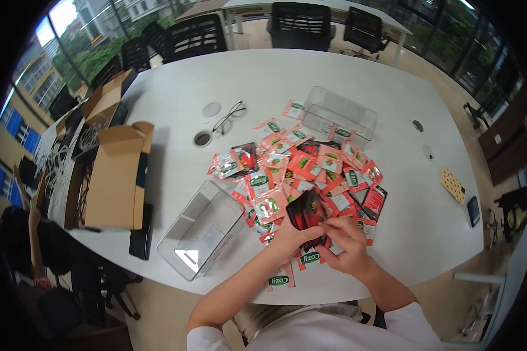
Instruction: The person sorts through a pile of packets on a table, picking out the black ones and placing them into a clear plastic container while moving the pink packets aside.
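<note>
Above the pile, a dark sachet [305,212] with a red picture on it is held up between my two hands. My left hand [291,238] grips it from the left side, thumb across its lower part. The fingers of my right hand [348,248] are closed on its right edge, fingertips pinched together. Under and around both hands lies a heap of pink and white sachets [270,206] with green labels, some reading "Cozij". A few black and red sachets [373,200] are mixed in. One loose sachet [281,278] rests near the table's front edge.
A clear plastic bin [174,241] stands left of the heap, and another clear bin [357,117] behind it. Eyeglasses [229,117] lie at the back. An open cardboard box [116,181] with cables is at the left. A phone [473,211] and a yellow patterned case [452,186] lie right.
</note>
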The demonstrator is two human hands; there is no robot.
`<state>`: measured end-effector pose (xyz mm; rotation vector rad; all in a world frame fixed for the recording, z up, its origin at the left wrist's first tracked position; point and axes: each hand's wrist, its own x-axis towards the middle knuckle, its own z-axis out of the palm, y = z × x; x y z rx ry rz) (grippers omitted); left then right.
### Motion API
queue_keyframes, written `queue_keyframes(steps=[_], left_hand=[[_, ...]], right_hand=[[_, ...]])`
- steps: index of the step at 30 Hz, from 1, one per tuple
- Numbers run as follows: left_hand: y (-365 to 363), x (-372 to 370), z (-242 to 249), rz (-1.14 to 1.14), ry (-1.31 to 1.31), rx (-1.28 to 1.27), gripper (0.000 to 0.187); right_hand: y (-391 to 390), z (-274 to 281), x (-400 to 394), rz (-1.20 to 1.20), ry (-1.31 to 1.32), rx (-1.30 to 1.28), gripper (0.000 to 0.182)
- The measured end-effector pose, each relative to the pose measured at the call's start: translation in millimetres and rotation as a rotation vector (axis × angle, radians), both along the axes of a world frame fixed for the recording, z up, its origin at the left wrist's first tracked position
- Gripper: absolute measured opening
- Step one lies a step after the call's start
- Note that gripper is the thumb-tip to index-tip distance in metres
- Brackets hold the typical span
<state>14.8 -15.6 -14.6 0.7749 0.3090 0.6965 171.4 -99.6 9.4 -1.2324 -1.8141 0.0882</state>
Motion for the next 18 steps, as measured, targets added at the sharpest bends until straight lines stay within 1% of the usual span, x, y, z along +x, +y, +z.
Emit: queue_keyframes(steps=[1, 2, 6, 9, 11, 13, 17, 18], left_hand=[[0.0, -2.2, 2.1, -0.016, 0.044, 0.005, 0.058], [-3.9, -1.8, 8.4, 0.043, 0.084, -0.04, 0.051], [-2.3, -2.1, 5.8, -0.001, 0.068, -0.055, 0.047], [-6.0, -3.9, 10.3, -0.032, 0.077, -0.136, 0.045], [-6.9, -1.1, 4.4, -0.036, 0.055, -0.133, 0.045], [-9.1, -3.5, 11.5, -0.041, 0.056, -0.185, 0.045], [-7.9, -11.7, 13.3, -0.066, -0.068, -0.333, 0.046], [-10.5, -18.2, 29.7, -0.007, -0.083, -0.33, 0.037]], right_hand=[[-1.2, 1.5, 1.0, 0.036, 0.019, -0.01, 0.042], [-1.9, 1.8, 1.8, 0.072, 0.038, -0.019, 0.043], [-3.3, -2.2, 2.6, 0.14, 0.005, 0.073, 0.041], [-6.2, -7.8, 0.4, 0.124, 0.005, 0.094, 0.043], [-5.9, -10.7, -0.3, 0.135, 0.003, 0.11, 0.044], [-6.7, -11.0, -2.0, 0.123, 0.0, 0.142, 0.045], [-10.1, -15.7, -1.3, 0.101, -0.008, 0.216, 0.051], [-10.3, -16.8, 0.2, 0.092, 0.0, 0.22, 0.052]])
